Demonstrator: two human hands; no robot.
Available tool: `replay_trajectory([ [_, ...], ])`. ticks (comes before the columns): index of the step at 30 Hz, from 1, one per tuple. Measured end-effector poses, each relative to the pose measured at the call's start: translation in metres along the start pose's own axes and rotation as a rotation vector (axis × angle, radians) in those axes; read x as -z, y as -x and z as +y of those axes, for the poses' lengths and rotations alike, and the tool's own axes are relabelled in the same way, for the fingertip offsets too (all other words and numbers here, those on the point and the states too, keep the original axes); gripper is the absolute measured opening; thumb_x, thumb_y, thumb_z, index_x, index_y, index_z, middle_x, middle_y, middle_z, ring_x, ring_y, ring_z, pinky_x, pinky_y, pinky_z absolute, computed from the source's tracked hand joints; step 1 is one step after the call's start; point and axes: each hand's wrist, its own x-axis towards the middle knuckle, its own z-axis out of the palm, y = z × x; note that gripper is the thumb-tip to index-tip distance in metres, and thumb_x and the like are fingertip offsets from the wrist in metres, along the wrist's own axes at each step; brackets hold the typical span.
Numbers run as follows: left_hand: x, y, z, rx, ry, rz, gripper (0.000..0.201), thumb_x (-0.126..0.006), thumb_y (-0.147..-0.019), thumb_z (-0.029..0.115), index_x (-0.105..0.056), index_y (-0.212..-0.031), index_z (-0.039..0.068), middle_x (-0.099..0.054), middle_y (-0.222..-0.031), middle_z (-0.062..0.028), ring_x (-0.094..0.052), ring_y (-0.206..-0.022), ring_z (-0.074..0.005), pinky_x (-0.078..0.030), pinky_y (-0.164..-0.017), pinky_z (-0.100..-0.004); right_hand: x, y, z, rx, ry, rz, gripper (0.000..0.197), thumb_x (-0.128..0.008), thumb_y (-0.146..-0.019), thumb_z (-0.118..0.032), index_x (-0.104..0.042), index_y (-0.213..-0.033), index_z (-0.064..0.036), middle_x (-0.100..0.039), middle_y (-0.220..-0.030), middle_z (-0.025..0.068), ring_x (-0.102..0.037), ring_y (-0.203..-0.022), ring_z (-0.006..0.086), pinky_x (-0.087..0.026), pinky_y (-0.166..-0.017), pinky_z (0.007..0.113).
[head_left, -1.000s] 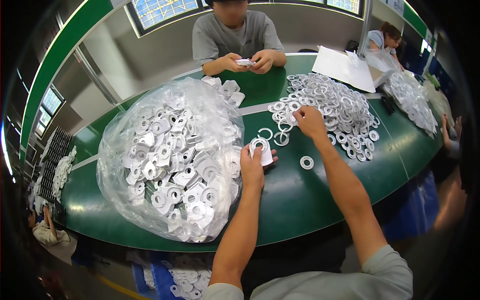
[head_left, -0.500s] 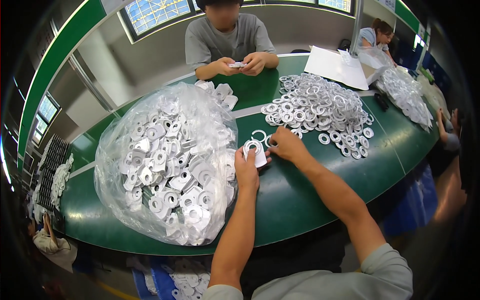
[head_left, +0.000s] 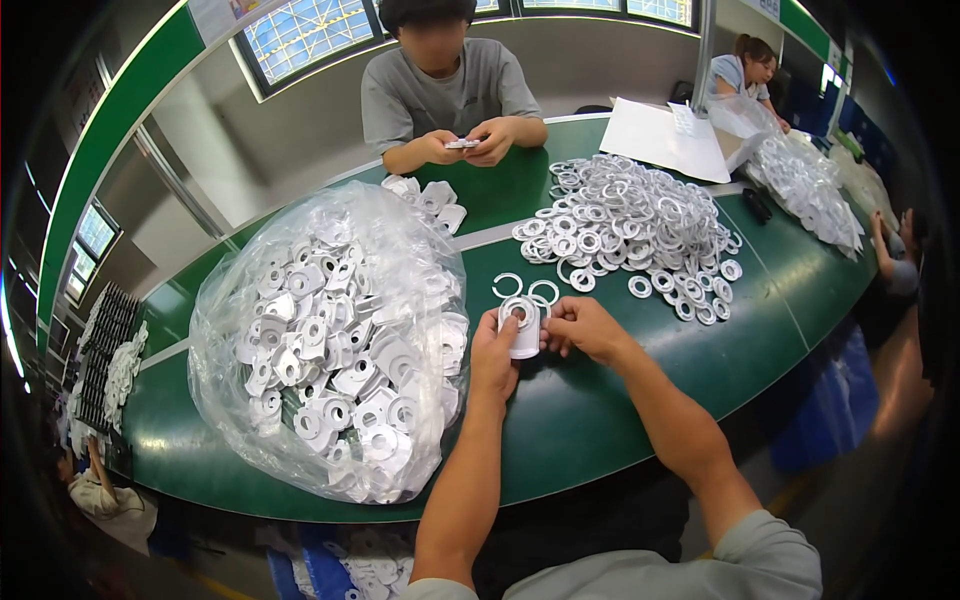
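Note:
My left hand (head_left: 494, 350) grips a flat white plastic piece (head_left: 524, 346) with a round, ringed opening at its upper end. Close against the right side of that piece, my right hand (head_left: 590, 328) is closed, thumb and fingertips pinched on a thin white ring (head_left: 545, 308), which the fingers partly cover. Just beyond both hands, a gapped white ring (head_left: 507, 286) lies on the green table. Another white ring (head_left: 545, 287) shows beside it, above my right fingertips.
A large clear plastic bag (head_left: 225, 385) full of white pieces stands at left on the green table (head_left: 600, 430). White rings (head_left: 640, 215) are heaped at right. Across the table, a person (head_left: 450, 100) handles a small white piece. White cardboard (head_left: 665, 140) lies at the far right.
My right hand has drawn back toward me from the loose rings to the side of the white piece. My left hand still holds that piece, now turned more upright. The view has shifted slightly.

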Motion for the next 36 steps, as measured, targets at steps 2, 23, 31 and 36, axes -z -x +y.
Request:
replay_trajectory([
  [2,-0.002,0.002,0.005,0.046,-0.025,-0.048,0.019,-0.049,-0.098,0.011,-0.045,-0.113,0.0,-0.062,-0.102,-0.0168,-0.067,-0.076,-0.0251,-0.059,-0.066,-0.0362,0.011,0.003,0.004,-0.021,0.076,-0.054,0.017,-0.064,-0.089,-0.017,-0.061,-0.093,-0.001,-0.063,-0.074,0.0045,-0.057,-0.059,0.0105,-0.045,-0.051,0.023],
  [23,-0.015,0.006,0.006,0.172,-0.174,-0.052,0.041,-0.033,-0.103,0.037,-0.039,-0.129,0.006,-0.06,-0.116,-0.0198,-0.068,-0.092,-0.0328,-0.061,-0.062,-0.0374,0.035,0.015,-0.014,0.085,-0.224,0.172,0.019,-0.063,-0.09,-0.011,-0.056,-0.102,0.0012,-0.067,-0.086,0.013,-0.067,-0.069,0.0191,-0.057,-0.059,0.029],
  [31,-0.014,0.008,0.0,0.211,-0.162,-0.064,0.055,-0.03,-0.102,0.045,-0.039,-0.135,0.002,-0.061,-0.114,-0.0194,-0.068,-0.09,-0.0332,-0.062,-0.066,-0.0393,0.02,0.014,-0.005,0.051,-0.07,0.194,0.02,-0.068,-0.087,-0.017,-0.064,-0.093,0.0021,-0.064,-0.077,0.0062,-0.06,-0.06,0.0115,-0.048,-0.049,0.023],
  [36,-0.011,0.007,-0.002,0.229,-0.149,-0.115,0.052,-0.035,-0.101,0.046,-0.039,-0.132,0.006,-0.061,-0.113,-0.0173,-0.069,-0.086,-0.0292,-0.061,-0.062,-0.0374,0.015,0.014,-0.002,0.058,-0.027,0.192,0.02,-0.069,-0.087,-0.016,-0.064,-0.089,0.0036,-0.065,-0.073,0.0067,-0.058,-0.056,0.0098,-0.045,-0.045,0.022],
])
